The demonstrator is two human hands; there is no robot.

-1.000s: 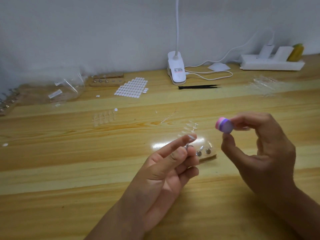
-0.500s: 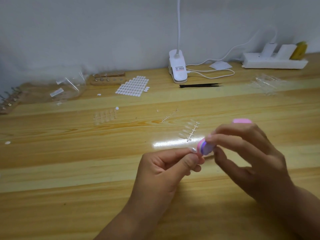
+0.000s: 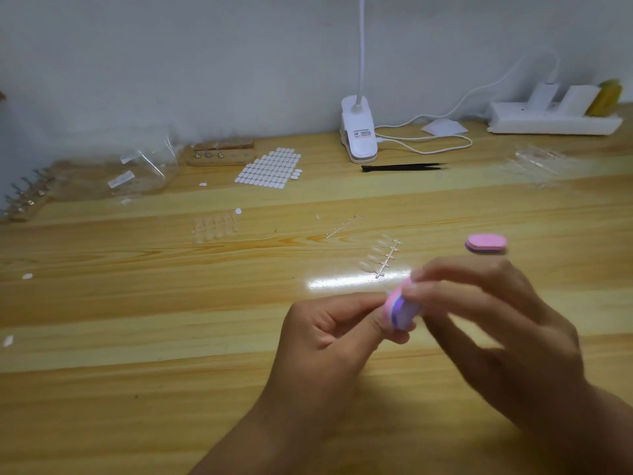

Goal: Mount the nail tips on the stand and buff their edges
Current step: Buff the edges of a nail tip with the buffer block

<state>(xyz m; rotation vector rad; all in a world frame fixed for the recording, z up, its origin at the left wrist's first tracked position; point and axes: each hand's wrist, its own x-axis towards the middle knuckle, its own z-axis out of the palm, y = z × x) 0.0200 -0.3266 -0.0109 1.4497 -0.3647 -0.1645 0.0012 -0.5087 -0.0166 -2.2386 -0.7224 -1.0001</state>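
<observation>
Lower centre, the right hand (image 3: 496, 330) is pinching a light buffer (image 3: 399, 311). The left hand (image 3: 325, 341) is pinching something hidden, likely a flimsy nail tip.

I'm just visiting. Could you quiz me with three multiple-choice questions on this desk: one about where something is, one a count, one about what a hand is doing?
1. Where do the black tweezers lie?
A) just in front of the white clip lamp
B) on the power strip
C) inside the clear bag

2. How many pink-and-purple buffer blocks are in view?
A) one
B) two
C) four

3. What is the right hand doing?
A) lying open and empty
B) holding the tweezers
C) gripping a buffer block

Answers:
1 A, they lie on the table before the lamp's base.
2 B, the held block plus the loose block on the table beyond.
3 C, its fingers curl round the block, pressed to the barely visible nail tip that the left hand pinches.
</observation>
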